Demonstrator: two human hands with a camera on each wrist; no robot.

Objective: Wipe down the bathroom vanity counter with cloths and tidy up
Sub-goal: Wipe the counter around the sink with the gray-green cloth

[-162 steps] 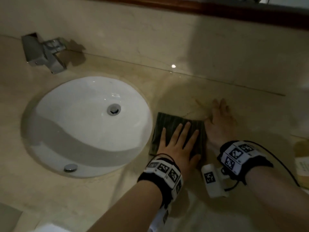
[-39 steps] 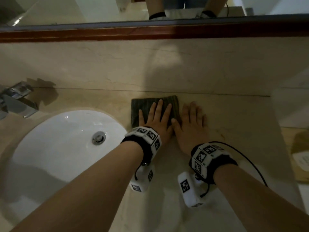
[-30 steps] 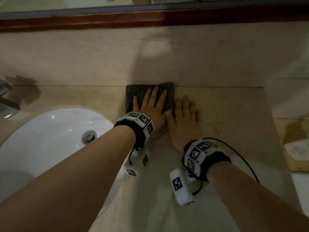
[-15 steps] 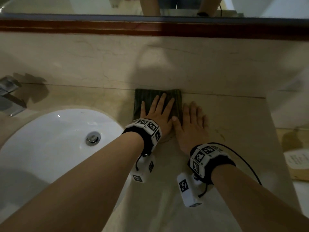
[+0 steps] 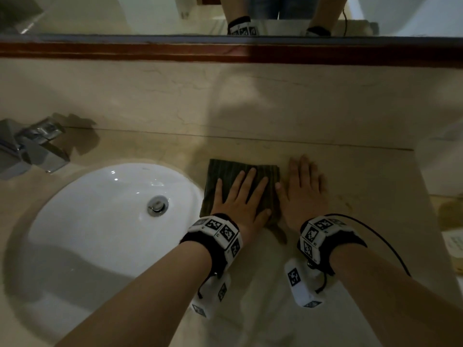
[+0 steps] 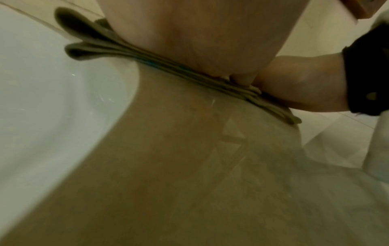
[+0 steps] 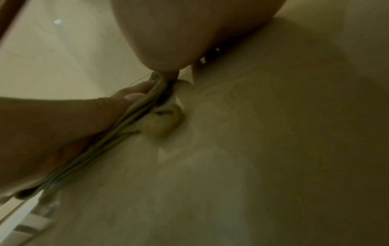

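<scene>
A folded dark green cloth [image 5: 226, 175] lies flat on the beige marble counter [image 5: 363, 176], just right of the sink. My left hand [image 5: 241, 196] presses on it with fingers straight and spread. My right hand [image 5: 304, 189] lies flat on the bare counter beside the cloth's right edge, fingers straight, thumb against the cloth. In the left wrist view the cloth [image 6: 118, 51] shows as stacked folds under the palm. In the right wrist view the cloth's edge [image 7: 134, 113] runs under my left hand.
A white oval sink [image 5: 100, 221] with a metal drain [image 5: 157, 205] fills the left. A chrome faucet [image 5: 32, 146] stands at the far left. The backsplash and a wood-framed mirror [image 5: 225, 50] run behind. A wooden tray with a paper card [image 5: 453, 244] sits at the right edge.
Both hands and the cloth have slid back from the backsplash toward me over the last second. Earlier the cloth had been pushed from beside the sink up to the wall.
</scene>
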